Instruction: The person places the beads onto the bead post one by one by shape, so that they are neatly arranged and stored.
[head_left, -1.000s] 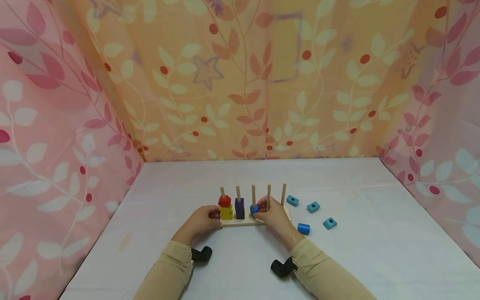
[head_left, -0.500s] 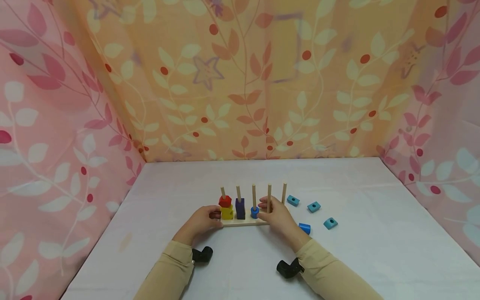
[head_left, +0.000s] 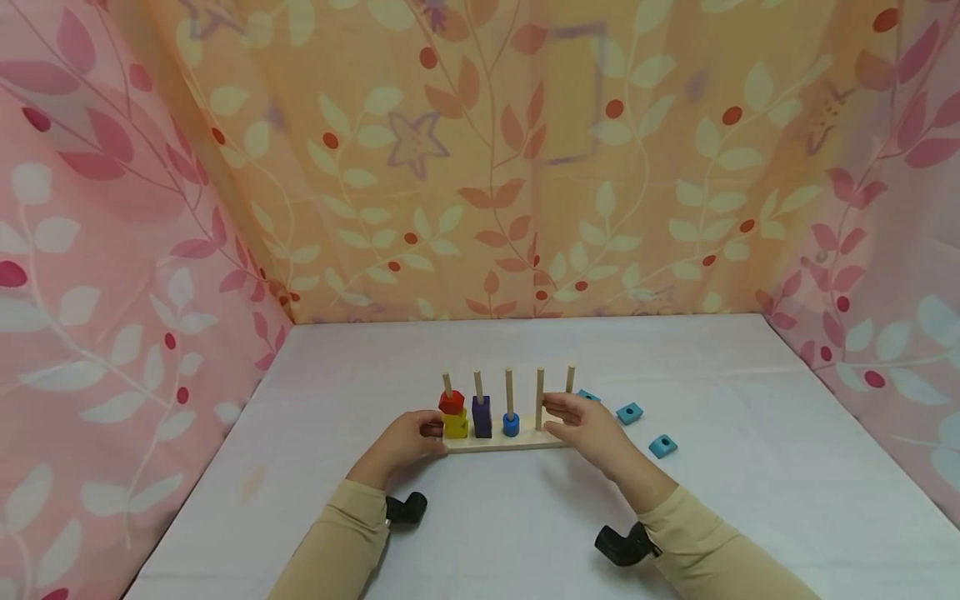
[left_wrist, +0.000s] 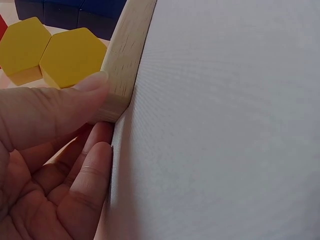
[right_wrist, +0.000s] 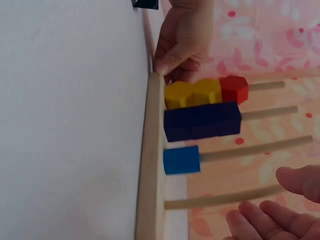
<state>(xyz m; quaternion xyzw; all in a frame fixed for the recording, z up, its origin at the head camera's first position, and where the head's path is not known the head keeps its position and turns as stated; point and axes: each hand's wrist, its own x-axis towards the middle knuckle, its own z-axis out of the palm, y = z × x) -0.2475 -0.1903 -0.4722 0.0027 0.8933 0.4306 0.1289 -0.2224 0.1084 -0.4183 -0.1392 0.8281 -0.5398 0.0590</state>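
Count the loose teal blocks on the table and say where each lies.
3: a first block partly hidden behind the right hand, a second block farther right, a third block lowest in the head view. The right arm may hide others.

Booth, 3 floral cloth walls

The base is grained bare wood, the yellow blocks smooth, the cloth matt.

No text, label, brand, number or sign is showing legibly in any of the 3 views, left or right, near or far.
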